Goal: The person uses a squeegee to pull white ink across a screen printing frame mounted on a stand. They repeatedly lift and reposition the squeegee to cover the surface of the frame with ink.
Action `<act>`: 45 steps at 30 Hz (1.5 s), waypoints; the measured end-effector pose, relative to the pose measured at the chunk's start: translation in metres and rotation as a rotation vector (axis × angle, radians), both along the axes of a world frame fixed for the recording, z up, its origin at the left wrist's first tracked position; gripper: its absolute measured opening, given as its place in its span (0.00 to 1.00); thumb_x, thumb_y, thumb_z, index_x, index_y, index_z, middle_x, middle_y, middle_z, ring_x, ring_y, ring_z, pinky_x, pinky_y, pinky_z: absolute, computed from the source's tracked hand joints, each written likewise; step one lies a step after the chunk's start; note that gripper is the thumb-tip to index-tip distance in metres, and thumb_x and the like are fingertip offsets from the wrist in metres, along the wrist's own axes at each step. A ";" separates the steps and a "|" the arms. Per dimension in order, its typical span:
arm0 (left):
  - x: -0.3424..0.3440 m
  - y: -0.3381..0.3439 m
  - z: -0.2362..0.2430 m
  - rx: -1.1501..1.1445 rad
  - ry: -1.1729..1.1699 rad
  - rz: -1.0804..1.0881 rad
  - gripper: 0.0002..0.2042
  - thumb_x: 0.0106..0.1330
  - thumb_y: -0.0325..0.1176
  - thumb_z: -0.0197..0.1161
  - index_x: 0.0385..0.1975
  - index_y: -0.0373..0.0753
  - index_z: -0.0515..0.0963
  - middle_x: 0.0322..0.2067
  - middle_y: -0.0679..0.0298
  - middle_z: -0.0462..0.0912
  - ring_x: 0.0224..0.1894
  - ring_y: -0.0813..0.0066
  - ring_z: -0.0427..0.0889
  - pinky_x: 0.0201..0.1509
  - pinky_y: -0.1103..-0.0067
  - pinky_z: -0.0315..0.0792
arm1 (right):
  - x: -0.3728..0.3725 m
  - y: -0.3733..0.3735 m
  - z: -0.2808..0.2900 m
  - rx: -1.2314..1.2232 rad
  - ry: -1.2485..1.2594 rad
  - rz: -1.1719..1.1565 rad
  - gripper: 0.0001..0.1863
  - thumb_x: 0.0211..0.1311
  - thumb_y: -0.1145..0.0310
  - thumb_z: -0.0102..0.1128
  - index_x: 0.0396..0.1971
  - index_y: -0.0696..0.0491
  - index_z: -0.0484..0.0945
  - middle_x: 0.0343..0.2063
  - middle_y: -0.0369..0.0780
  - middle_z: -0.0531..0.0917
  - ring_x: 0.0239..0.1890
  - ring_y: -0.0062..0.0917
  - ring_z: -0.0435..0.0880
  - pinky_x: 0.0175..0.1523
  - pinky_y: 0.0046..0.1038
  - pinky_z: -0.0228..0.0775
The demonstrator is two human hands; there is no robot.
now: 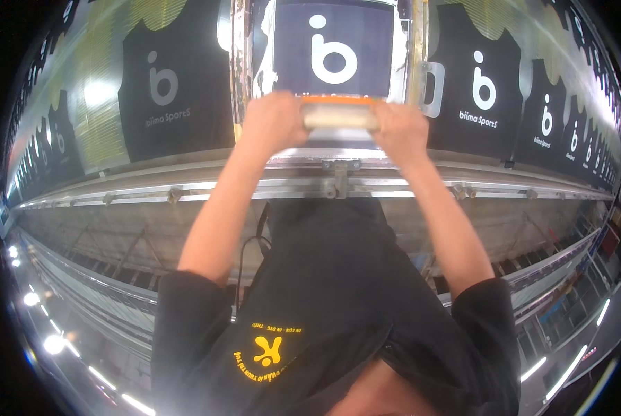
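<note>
My left hand (274, 122) and my right hand (399, 129) are closed around the two ends of a squeegee (338, 118) with a pale bar handle and an orange strip along its far edge. The squeegee lies crosswise over the lower part of a screen frame (402, 41) with worn, pale-smeared sides. Beyond the squeegee, the frame's middle shows a dark panel with a white logo (333, 68). Below my hands, a metal bracket (336, 179) sits on the near edge.
Rows of black garment pieces (168, 45) with white prints lie on long boards curving away left and right. A metal rail (283, 186) runs along the near edge. A grey handle (433, 111) stands beside the frame's right side. My dark-clad torso fills the lower middle.
</note>
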State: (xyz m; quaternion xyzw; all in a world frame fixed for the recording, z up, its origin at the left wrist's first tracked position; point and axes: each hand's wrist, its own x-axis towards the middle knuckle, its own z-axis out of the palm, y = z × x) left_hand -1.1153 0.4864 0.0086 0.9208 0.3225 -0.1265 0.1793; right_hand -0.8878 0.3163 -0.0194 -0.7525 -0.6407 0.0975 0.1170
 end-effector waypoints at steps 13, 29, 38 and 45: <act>0.067 0.096 0.058 -0.172 0.226 -0.091 0.26 0.66 0.61 0.70 0.35 0.40 0.92 0.31 0.54 0.91 0.38 0.52 0.92 0.47 0.61 0.85 | 0.061 0.088 0.050 0.015 0.176 0.022 0.21 0.57 0.45 0.79 0.28 0.48 0.85 0.26 0.38 0.88 0.33 0.41 0.90 0.37 0.44 0.80; 0.113 0.184 0.004 0.125 -0.001 -0.070 0.25 0.60 0.63 0.72 0.31 0.44 0.92 0.25 0.57 0.89 0.32 0.51 0.91 0.39 0.60 0.84 | 0.098 0.192 0.020 -0.152 0.041 -0.156 0.24 0.56 0.37 0.77 0.33 0.44 0.91 0.29 0.37 0.90 0.36 0.37 0.91 0.40 0.42 0.80; 0.002 -0.007 0.010 -0.025 0.027 -0.001 0.14 0.60 0.46 0.72 0.32 0.41 0.89 0.31 0.55 0.89 0.37 0.52 0.90 0.40 0.59 0.83 | 0.000 -0.010 -0.011 0.066 -0.011 0.014 0.18 0.56 0.50 0.79 0.35 0.47 0.86 0.29 0.35 0.85 0.36 0.33 0.89 0.43 0.38 0.78; -0.003 -0.040 0.027 -0.016 -0.031 -0.050 0.17 0.59 0.38 0.74 0.48 0.43 0.88 0.42 0.58 0.91 0.47 0.55 0.90 0.51 0.61 0.82 | 0.004 -0.031 0.027 0.239 0.467 -0.082 0.27 0.64 0.46 0.76 0.46 0.57 0.88 0.45 0.45 0.90 0.50 0.42 0.88 0.59 0.40 0.77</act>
